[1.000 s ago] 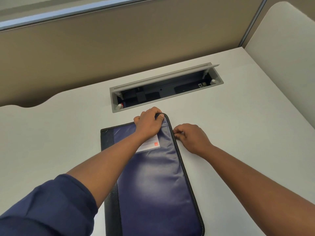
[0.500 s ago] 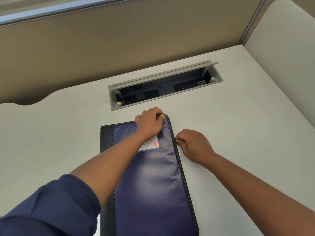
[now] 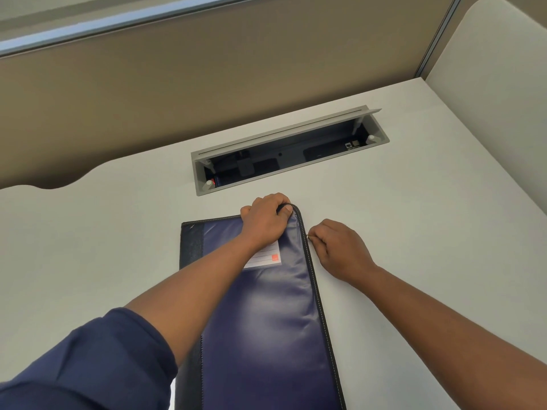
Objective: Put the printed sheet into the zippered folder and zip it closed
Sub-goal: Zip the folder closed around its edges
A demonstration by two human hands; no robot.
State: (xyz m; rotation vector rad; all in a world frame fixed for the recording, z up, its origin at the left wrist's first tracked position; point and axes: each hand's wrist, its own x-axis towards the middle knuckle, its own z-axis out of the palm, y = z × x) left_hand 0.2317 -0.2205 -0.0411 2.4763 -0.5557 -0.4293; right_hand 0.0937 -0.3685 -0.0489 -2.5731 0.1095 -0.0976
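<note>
A dark blue zippered folder (image 3: 266,321) with a black spine lies flat on the white desk, a small white label with an orange square on its cover. My left hand (image 3: 265,218) grips the folder's far right corner. My right hand (image 3: 337,247) is at the folder's right edge, fingers pinched on a small metal zip pull (image 3: 309,238). The printed sheet is not visible.
An open grey cable tray (image 3: 291,173) is recessed in the white desk (image 3: 414,232) just beyond the folder. A tan partition rises behind the desk, and a white panel (image 3: 488,69) stands at the right.
My right hand has slid along the folder's right edge, toward me and then slightly back. My left hand has kept its hold on the far corner.
</note>
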